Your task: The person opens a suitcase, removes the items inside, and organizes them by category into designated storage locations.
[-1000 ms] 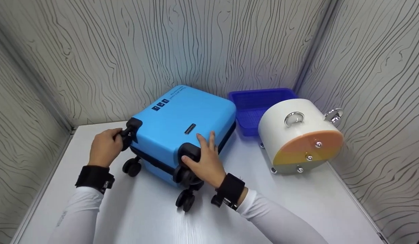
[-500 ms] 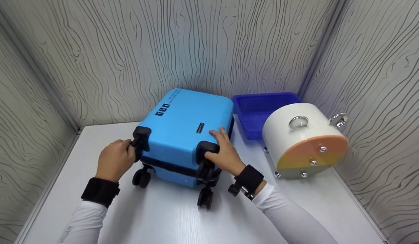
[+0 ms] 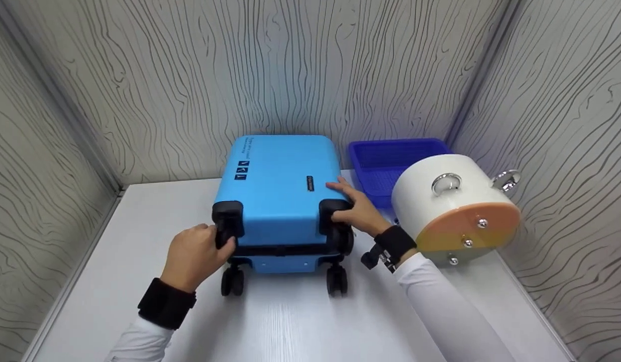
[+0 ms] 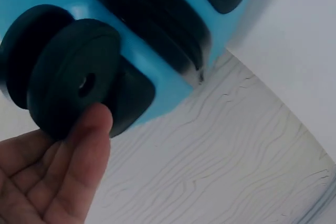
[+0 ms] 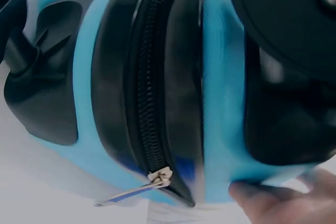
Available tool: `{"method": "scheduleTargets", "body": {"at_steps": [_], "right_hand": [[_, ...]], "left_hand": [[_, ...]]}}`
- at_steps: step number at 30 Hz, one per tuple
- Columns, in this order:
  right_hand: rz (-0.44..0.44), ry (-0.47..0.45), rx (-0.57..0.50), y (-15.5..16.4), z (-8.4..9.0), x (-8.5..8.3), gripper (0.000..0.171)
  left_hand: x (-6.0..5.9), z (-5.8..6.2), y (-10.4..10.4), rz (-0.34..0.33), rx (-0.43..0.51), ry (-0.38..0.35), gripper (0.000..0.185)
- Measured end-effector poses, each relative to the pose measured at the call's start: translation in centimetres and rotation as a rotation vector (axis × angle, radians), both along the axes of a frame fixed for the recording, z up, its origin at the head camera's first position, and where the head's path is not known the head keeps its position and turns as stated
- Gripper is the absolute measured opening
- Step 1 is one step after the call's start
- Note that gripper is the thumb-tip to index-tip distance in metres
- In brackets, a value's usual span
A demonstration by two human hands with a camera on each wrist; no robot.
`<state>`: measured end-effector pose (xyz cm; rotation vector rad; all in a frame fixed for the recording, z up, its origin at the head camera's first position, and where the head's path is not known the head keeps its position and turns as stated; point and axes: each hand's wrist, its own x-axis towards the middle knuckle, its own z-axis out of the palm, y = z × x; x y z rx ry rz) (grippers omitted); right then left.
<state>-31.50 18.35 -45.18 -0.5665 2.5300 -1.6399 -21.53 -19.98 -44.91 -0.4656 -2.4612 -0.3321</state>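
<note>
A bright blue hard-shell suitcase (image 3: 278, 186) lies flat on the white table (image 3: 290, 322), its wheeled end facing me. My left hand (image 3: 197, 254) grips the upper left black wheel (image 3: 225, 226). In the left wrist view my thumb (image 4: 79, 166) touches that wheel (image 4: 73, 72). My right hand (image 3: 360, 211) holds the upper right wheel corner (image 3: 333, 208), with its fingers lying on the lid. The right wrist view shows the black zipper band (image 5: 152, 103), its pull tab (image 5: 142, 184) and a fingertip (image 5: 262, 200) on the blue shell.
A dark blue plastic basket (image 3: 391, 156) sits in the back right corner. In front of it a white drum (image 3: 441, 201) with an orange and yellow face lies on its side, close to my right wrist. Grained walls close in three sides.
Both hands have swung the suitcase round from a slant, so its wheeled end now faces me squarely. The hands kept their hold on the wheel corners.
</note>
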Motion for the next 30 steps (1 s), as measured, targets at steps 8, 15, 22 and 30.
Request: {"method": "scheduleTargets", "body": {"at_steps": [8,15,22,30], "right_hand": [[0.076,0.030,0.006,2.2,-0.4,-0.8,0.082],[-0.095,-0.051,-0.142,2.8,-2.2,-0.1,0.053],[-0.272,0.005,0.040,3.4,-5.5,1.4,0.038],[-0.162,0.084,0.114,4.9,-6.7,2.2,0.032]], "left_hand": [[0.6,0.3,1.4,-0.011,-0.003,0.058,0.059],[-0.9,1.2,1.0,0.050,0.055,-0.118,0.057],[-3.9,2.3,0.8,-0.117,0.154,-0.357,0.063],[-4.7,2.3,1.0,-0.175,0.131,-0.443,0.077]]}}
